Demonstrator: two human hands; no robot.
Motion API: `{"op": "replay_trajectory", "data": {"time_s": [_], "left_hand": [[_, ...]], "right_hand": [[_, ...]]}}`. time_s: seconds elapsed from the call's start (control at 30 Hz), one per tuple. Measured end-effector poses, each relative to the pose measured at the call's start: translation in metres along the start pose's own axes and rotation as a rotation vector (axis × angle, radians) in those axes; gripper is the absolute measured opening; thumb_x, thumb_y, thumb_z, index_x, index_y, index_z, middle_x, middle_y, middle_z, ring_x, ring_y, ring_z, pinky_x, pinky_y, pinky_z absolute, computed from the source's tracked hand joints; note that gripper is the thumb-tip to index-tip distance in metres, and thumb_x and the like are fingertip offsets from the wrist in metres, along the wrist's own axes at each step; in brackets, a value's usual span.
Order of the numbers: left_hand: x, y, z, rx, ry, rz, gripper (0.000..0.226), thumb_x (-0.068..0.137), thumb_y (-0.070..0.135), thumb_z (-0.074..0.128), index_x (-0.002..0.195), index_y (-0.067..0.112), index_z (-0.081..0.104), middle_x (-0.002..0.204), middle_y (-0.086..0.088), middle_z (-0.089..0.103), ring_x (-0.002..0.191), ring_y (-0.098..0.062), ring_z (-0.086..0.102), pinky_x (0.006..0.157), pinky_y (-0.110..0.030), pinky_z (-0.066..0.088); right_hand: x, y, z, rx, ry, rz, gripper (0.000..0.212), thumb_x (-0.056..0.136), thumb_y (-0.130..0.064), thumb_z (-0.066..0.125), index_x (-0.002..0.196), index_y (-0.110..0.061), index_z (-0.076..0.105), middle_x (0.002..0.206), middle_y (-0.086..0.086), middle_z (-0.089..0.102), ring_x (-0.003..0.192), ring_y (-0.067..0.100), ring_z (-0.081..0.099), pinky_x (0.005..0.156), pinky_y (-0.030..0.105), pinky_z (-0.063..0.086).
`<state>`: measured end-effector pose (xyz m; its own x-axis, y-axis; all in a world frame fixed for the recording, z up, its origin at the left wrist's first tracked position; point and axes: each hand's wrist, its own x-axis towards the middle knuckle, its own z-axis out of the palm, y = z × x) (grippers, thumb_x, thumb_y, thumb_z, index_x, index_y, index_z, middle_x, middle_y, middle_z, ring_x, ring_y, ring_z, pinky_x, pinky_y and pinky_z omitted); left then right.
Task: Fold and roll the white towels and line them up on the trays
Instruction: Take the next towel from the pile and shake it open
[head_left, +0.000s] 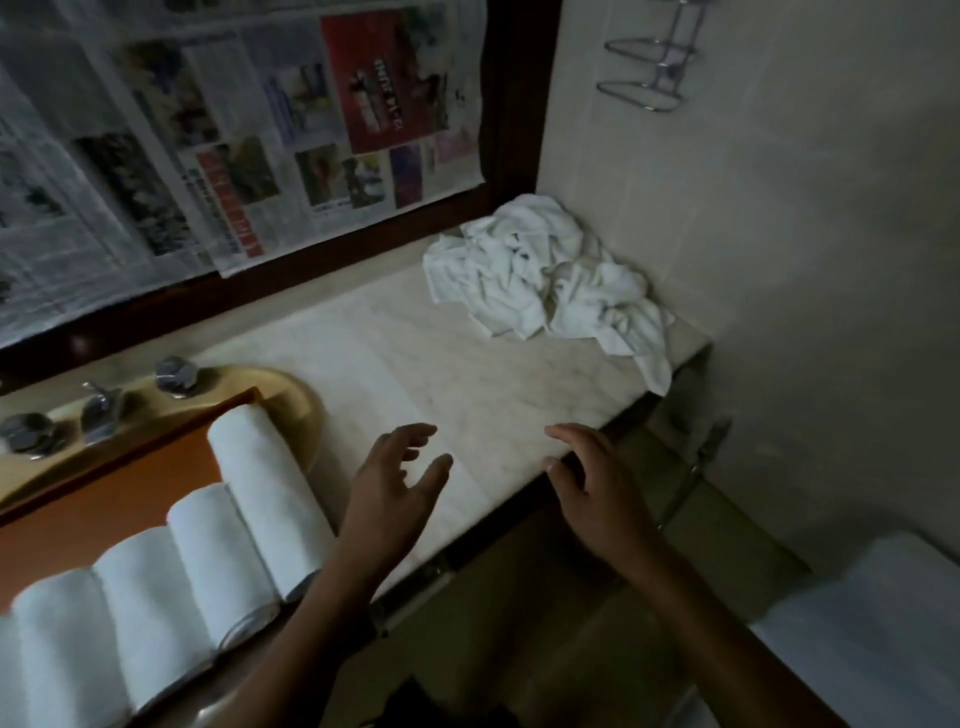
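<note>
Left grip (387, 496) above the near part of the marble desk (467, 374), palm down, fingers spread and a little bent, apart and holding nothing. Right grip (597, 493) near it on the right, over the front edge of the desk, fingers also apart and loose, nothing between them. Contact of the fingertips with the stone not clear. Both grips well apart from the loose towels.

At the far right corner of the desk, against the tiled wall (779, 234): a pile of white towels (545, 270), crumpled and not folded, with one corner hanging over the right edge of the desk.

To the left of the left grip: an orange tray (104, 499), laid over a beige basin (296, 400). On the tray, rolled white towels in a row, side by side and touching. First roll (270, 493) just beside the left grip, then second roll (218, 556), third roll (150, 597) and fourth roll (62, 639), going toward the lower left. At the very left border, a bit more white cloth, cut off by the frame.

Behind the tray, at the back of the basin: a metal tap (98, 410) between two metal knobs, one (176, 374) to its right and one (26, 431) to its left.

Behind the desk: sheets of newspaper (208, 130) inside a dark wooden frame (514, 93). High on the wall, a wire rack (654, 67). In the lower right corner, a smooth white object (883, 623), too dim to identify.
</note>
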<state>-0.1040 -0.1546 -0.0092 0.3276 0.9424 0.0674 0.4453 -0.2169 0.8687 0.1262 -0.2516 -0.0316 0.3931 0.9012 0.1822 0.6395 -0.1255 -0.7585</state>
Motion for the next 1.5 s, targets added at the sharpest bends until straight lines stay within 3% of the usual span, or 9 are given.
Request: {"op": "replay_trajectory", "data": {"time_s": [0.17, 0.47, 0.77, 0.97, 1.07, 1.2, 1.3, 1.4, 1.5], "left_hand": [[0.056, 0.018, 0.044, -0.017, -0.084, 0.028, 0.031, 0.093, 0.035, 0.072, 0.123, 0.034, 0.066, 0.119, 0.014, 0.064, 0.107, -0.003, 0.061, 0.079, -0.014, 0.045], [0.185, 0.013, 0.131, -0.045, -0.197, -0.007, 0.028, 0.092, 0.035, 0.073, 0.119, 0.033, 0.066, 0.114, 0.010, 0.067, 0.102, -0.007, 0.065, 0.079, -0.021, 0.049], [0.289, 0.006, 0.185, -0.039, -0.247, -0.086, 0.029, 0.093, 0.034, 0.073, 0.120, 0.030, 0.066, 0.109, 0.013, 0.069, 0.099, -0.005, 0.066, 0.078, -0.019, 0.049], [0.314, 0.010, 0.203, -0.030, -0.262, -0.103, 0.028, 0.093, 0.035, 0.072, 0.120, 0.033, 0.066, 0.109, 0.015, 0.069, 0.098, -0.002, 0.065, 0.076, -0.014, 0.046], [0.315, 0.009, 0.201, -0.006, -0.261, -0.112, 0.027, 0.093, 0.034, 0.072, 0.120, 0.033, 0.066, 0.108, 0.015, 0.069, 0.096, 0.000, 0.065, 0.074, -0.012, 0.046], [0.315, 0.013, 0.199, 0.016, -0.243, -0.132, 0.033, 0.091, 0.034, 0.075, 0.122, 0.031, 0.064, 0.109, 0.014, 0.069, 0.098, -0.005, 0.067, 0.082, -0.024, 0.054], [0.307, 0.025, 0.203, 0.097, -0.243, -0.024, 0.078, 0.081, 0.040, 0.084, 0.147, 0.029, 0.043, 0.138, 0.005, 0.055, 0.122, -0.012, 0.056, 0.094, -0.024, 0.048], [0.294, 0.051, 0.218, 0.323, -0.277, 0.242, 0.120, 0.071, 0.060, 0.084, 0.162, 0.032, 0.011, 0.167, 0.007, 0.018, 0.152, -0.013, 0.021, 0.119, -0.038, 0.027], [0.278, 0.083, 0.234, 0.202, -0.284, 0.324, 0.099, 0.078, 0.057, 0.081, 0.158, 0.030, 0.031, 0.161, 0.010, 0.036, 0.150, -0.010, 0.031, 0.120, -0.031, 0.029]], "right_hand": [[0.039, 0.040, -0.026, -0.008, 0.080, 0.073, 0.029, 0.099, -0.018, 0.063, 0.128, -0.016, 0.064, 0.127, -0.006, 0.058, 0.122, 0.012, 0.055, 0.101, 0.026, 0.045], [0.170, 0.112, -0.041, -0.241, 0.048, 0.272, 0.043, 0.098, -0.031, 0.062, 0.139, -0.021, 0.055, 0.141, 0.002, 0.055, 0.130, 0.022, 0.051, 0.106, 0.036, 0.044], [0.322, 0.198, -0.009, -0.470, -0.021, 0.421, 0.086, 0.090, -0.058, 0.067, 0.153, -0.011, 0.032, 0.149, 0.017, 0.043, 0.132, 0.036, 0.046, 0.104, 0.050, 0.045], [0.362, 0.226, 0.002, -0.602, -0.005, 0.499, 0.060, 0.101, -0.053, 0.050, 0.146, -0.013, 0.044, 0.143, 0.014, 0.049, 0.126, 0.036, 0.047, 0.099, 0.049, 0.047], [0.361, 0.221, -0.015, -0.386, 0.071, 0.437, 0.049, 0.102, -0.042, 0.054, 0.143, -0.016, 0.052, 0.143, 0.012, 0.055, 0.129, 0.037, 0.050, 0.105, 0.051, 0.044], [0.339, 0.184, -0.066, -0.099, 0.026, 0.276, 0.043, 0.104, -0.031, 0.058, 0.142, -0.013, 0.054, 0.137, 0.004, 0.061, 0.128, 0.019, 0.055, 0.102, 0.021, 0.036], [0.316, 0.157, -0.107, 0.010, -0.173, 0.252, 0.044, 0.102, -0.043, 0.056, 0.141, -0.025, 0.053, 0.128, -0.011, 0.062, 0.120, 0.007, 0.057, 0.100, 0.023, 0.041], [0.301, 0.129, -0.142, 0.144, -0.329, 0.225, 0.046, 0.093, -0.058, 0.056, 0.134, -0.037, 0.053, 0.119, -0.024, 0.062, 0.113, -0.006, 0.058, 0.104, 0.030, 0.049], [0.291, 0.103, -0.165, 0.215, -0.466, 0.112, 0.037, 0.098, -0.046, 0.061, 0.131, -0.029, 0.062, 0.116, -0.014, 0.071, 0.109, 0.000, 0.066, 0.098, 0.030, 0.054]]}}
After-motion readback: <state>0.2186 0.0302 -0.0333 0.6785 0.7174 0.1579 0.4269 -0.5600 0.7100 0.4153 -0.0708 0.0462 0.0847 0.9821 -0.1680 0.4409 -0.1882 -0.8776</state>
